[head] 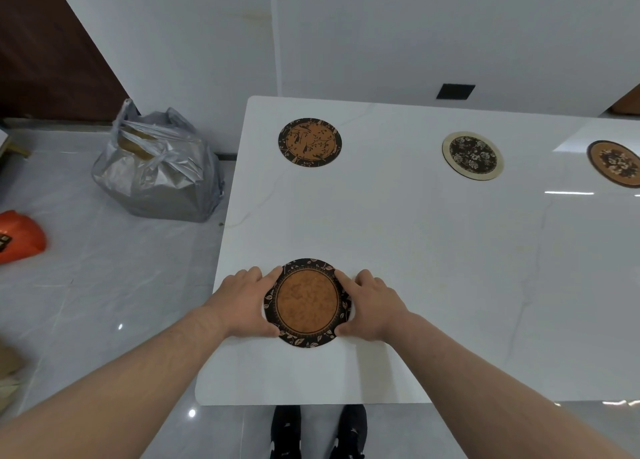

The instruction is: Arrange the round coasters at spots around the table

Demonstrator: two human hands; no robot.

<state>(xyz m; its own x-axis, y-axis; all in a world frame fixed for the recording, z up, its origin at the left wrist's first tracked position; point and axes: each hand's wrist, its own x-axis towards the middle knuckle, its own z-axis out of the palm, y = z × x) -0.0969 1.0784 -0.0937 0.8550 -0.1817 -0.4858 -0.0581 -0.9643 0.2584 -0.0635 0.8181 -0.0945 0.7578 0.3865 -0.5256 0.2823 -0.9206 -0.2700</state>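
Observation:
A round coaster [307, 303] with an orange middle and a black leafy border lies flat on the white table [433, 251], near its front left corner. My left hand [242, 303] grips its left rim and my right hand [372, 308] grips its right rim, thumbs and fingers over the border. Along the far side lie three more coasters: an orange one with black branches [309, 142], a dark floral one with a cream rim [472, 155], and an orange-rimmed one [614, 163] cut off by the right edge of the view.
A grey plastic bag [157, 168] stands on the floor left of the table. An orange object [19, 235] lies at the far left. White walls rise behind the table, with a black socket plate [455, 91]. My shoes [318, 431] show below the front edge.

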